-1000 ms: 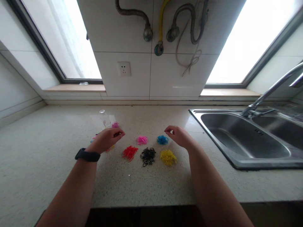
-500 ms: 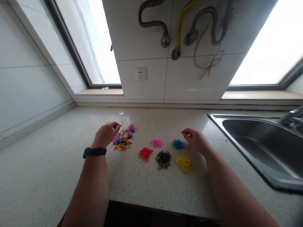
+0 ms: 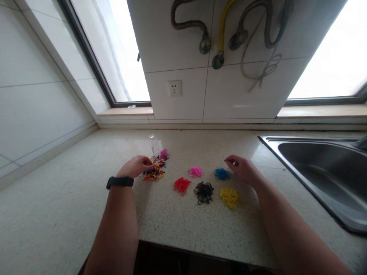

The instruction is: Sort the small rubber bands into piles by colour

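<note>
My left hand (image 3: pixel 140 165), a dark band on its wrist, reaches into a mixed pile of small coloured rubber bands (image 3: pixel 155 173). Its fingers are pinched together at the pile's left side; whatever is between them is too small to make out. Just above and left of the blue rubber bands (image 3: pixel 222 174) hovers my right hand (image 3: pixel 239 165), fingers curled and tips close together, their contents unclear. Sorted heaps lie between the hands: pink rubber bands (image 3: pixel 195 172), red rubber bands (image 3: pixel 182 185), black rubber bands (image 3: pixel 203 192) and yellow rubber bands (image 3: pixel 229 198).
Behind the mixed pile are a clear plastic container (image 3: pixel 153 144) and a pink bundle (image 3: pixel 163 153). A steel sink (image 3: pixel 269 147) is set into the speckled countertop (image 3: pixel 177 225) at the right. The tiled wall has a socket (image 3: pixel 174 88) and hoses.
My left hand has come down and inward, its fingertips now at the mixed pile. My right hand stays by the blue rubber bands. The whole view has shifted slightly.
</note>
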Tool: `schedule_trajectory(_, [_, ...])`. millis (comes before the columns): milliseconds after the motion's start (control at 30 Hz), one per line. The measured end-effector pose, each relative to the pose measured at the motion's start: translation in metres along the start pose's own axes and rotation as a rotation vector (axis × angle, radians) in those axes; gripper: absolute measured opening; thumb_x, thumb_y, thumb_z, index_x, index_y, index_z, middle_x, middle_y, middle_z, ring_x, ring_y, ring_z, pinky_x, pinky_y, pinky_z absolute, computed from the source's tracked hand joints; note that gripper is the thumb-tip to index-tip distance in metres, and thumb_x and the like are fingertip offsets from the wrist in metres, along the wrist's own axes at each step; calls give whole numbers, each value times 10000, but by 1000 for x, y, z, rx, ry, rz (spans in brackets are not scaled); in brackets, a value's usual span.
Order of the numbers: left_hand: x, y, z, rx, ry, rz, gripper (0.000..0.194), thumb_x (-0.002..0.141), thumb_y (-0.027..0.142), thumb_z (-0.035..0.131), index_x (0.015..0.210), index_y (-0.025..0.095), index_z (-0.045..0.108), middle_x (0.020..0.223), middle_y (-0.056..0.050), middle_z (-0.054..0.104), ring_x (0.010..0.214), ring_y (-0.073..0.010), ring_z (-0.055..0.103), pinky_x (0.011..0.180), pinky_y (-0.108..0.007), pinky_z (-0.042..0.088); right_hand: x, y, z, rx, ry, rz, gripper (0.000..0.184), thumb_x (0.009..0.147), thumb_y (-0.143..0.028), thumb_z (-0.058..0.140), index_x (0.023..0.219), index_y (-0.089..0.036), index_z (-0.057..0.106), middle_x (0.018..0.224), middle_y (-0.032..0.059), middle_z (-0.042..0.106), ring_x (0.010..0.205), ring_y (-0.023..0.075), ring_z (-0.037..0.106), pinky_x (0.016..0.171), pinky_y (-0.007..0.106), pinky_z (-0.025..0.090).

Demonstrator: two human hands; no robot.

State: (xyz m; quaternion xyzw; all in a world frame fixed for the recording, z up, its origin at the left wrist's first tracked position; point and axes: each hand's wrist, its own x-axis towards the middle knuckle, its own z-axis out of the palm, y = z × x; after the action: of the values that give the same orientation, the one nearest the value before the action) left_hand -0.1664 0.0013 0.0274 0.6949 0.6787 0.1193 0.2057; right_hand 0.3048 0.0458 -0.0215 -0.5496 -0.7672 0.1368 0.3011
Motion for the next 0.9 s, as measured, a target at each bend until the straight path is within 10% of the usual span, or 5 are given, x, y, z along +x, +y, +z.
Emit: schedule_trajectory(900, [9,4,10,91,30,-18,288,742,472,632,803,205,723,823,-62,742,728,-204,648,627,-279,412,-2,-7,-4,-34,-17,-30,221,865,-321,546,962,-232,724,826,27,741,617,149,615,604,270,458])
